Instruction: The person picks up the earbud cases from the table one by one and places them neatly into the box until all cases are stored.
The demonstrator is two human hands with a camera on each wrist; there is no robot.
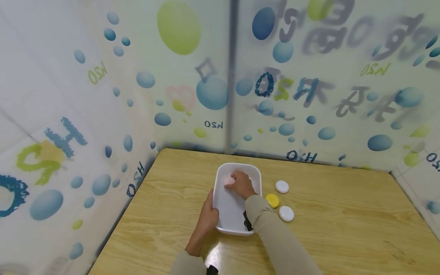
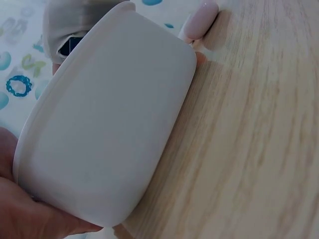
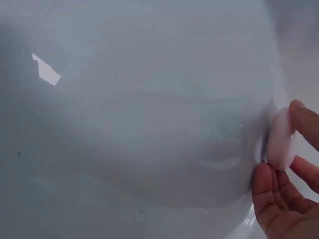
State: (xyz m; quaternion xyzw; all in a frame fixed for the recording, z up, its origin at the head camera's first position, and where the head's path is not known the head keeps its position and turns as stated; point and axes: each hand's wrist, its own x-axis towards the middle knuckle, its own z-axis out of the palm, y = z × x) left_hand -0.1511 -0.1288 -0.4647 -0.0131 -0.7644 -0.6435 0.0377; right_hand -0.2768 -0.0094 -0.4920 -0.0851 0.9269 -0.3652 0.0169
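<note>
Now my right hand (image 1: 243,186) pinches pink disc (image 1: 228,181) inside white tray (image 1: 228,217), far-left part; my left hand (image 1: 207,216) grips tray's left side; yellow disc (image 1: 272,201) right.

Glare whitens the tabletop (image 1: 330,217) near my left sleeve (image 1: 188,264); my right wrist view is dim, one bright reflection on the tray (image 3: 149,114).

You have a white, glossy rectangular tray (image 1: 228,214) with rounded corners and a rolled rim, set lengthwise away from you on the tabletop (image 1: 165,214), your left hand (image 1: 207,214) gripping its left side. Between the thumb and fingers of your right hand (image 1: 243,185) you pinch a smooth, pale pink disc (image 3: 281,142) with rounded edges, inside the tray toward its far end, close to the glossy surface.
</note>
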